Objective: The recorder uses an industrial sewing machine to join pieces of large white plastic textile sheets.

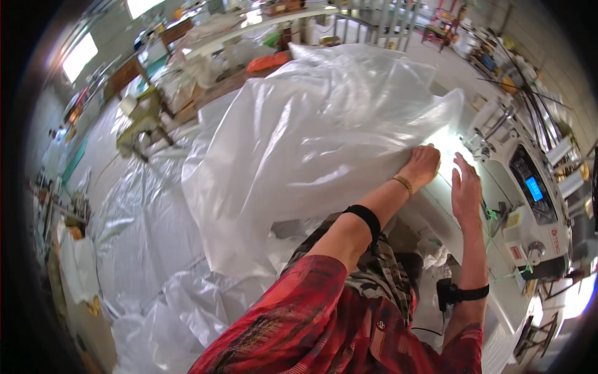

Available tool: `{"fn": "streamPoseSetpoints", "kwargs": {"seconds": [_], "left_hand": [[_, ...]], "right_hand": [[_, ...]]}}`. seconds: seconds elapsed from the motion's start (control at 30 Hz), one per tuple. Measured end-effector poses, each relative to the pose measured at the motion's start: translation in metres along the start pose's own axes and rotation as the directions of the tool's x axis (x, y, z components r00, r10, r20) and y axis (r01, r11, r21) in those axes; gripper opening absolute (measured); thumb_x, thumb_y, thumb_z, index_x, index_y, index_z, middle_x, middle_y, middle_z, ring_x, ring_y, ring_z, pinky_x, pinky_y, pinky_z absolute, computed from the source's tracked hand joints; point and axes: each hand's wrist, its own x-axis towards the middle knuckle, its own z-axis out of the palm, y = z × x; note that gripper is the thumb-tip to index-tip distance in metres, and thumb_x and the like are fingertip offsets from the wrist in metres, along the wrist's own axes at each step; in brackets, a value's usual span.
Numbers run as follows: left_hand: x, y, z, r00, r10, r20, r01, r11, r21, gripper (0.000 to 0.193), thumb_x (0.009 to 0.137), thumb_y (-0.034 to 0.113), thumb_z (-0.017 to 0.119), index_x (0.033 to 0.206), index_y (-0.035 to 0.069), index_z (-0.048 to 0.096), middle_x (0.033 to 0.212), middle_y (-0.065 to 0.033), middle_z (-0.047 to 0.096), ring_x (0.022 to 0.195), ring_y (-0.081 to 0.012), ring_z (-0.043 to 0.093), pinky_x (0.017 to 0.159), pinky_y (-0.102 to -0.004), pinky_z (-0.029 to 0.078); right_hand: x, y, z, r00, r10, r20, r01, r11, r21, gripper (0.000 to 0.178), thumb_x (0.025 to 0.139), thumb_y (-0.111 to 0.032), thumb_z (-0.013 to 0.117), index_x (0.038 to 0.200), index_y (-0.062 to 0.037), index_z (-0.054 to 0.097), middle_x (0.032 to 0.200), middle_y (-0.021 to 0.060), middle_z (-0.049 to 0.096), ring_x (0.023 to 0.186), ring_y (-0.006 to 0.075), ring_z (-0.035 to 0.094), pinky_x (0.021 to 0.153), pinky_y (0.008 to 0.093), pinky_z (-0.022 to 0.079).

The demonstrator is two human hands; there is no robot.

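One big translucent plastic sheet (299, 124) billowing left of the machine, pale table (498, 181), white sewing machine (529, 237), left hand (421, 167) at sheet's edge, fingers curled, can't tell if pinching, right hand (467, 193) over table, fingers extended, slightly spread.

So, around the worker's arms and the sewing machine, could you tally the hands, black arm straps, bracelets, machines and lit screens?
Hands: 2 (left hand, right hand)
Black arm straps: 2 (left strap, right strap)
Bracelet: 1
Sewing machine: 1
Lit blue screen: 1
Total: 7
The whitish plastic sheeting is left out; its overlapping folds hide how many pieces there are.
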Motion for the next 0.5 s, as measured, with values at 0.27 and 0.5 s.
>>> {"fn": "streamPoseSetpoints", "kwargs": {"seconds": [0.27, 0.5], "left_hand": [[-0.186, -0.057, -0.102, 0.924, 0.173, -0.342, -0.19, 0.982, -0.015, 0.038, 0.089, 0.008, 0.057, 0.125, -0.001, 0.054, 0.133, -0.0224, 0.052, 0.127, -0.0375, 0.046, 0.107, -0.0482, 0.033], [-0.396, -0.149, -0.114, 0.71, -0.566, -0.418, 0.703, 0.594, 0.391, 0.103, 0.073, 0.025, 0.079, 0.152, 0.005, 0.015, 0.156, -0.0254, 0.013, 0.145, -0.0425, 0.012, 0.109, -0.0632, 0.019]], "right_hand": [[0.023, -0.033, 0.07, 0.995, -0.009, 0.095, -0.003, 0.992, 0.129, 0.039, 0.095, -0.013, 0.051, 0.133, -0.0068, 0.051, 0.119, 0.0177, 0.063, 0.109, 0.0345, 0.059, 0.094, 0.0428, 0.046], [0.02, -0.033, 0.076, 0.998, -0.068, 0.007, 0.069, 0.997, -0.046, 0.034, 0.096, -0.019, 0.053, 0.127, -0.006, 0.056, 0.119, 0.0151, 0.063, 0.111, 0.0316, 0.058, 0.094, 0.0409, 0.047]]}}
